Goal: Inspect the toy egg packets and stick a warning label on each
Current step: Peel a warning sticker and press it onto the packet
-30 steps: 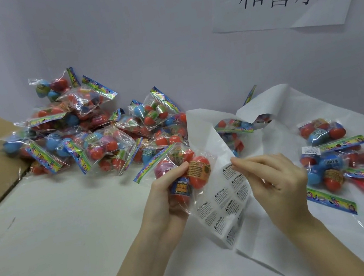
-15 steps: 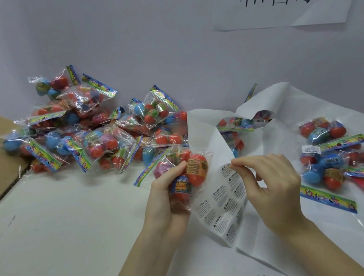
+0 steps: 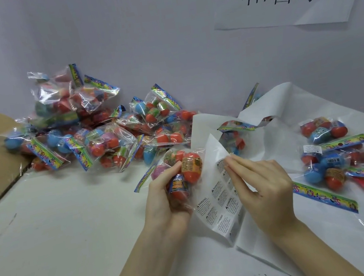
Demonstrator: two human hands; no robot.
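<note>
A toy egg packet [image 3: 183, 175] is gripped by the curled left hand [image 3: 165, 198]; at its 3 o'clock, the warning label sheet [image 3: 221, 199] is pinched by the right hand [image 3: 264, 190], fingertips [image 3: 228, 165] together.

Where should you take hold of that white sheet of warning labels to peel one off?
Probably at its upper right edge, coming from the right. The white sheet of warning labels hangs tilted beside the clear packet of toy eggs gripped by the left hand; the right hand already pinches there, where the sheet curls up and a label's corner is exposed.
</note>
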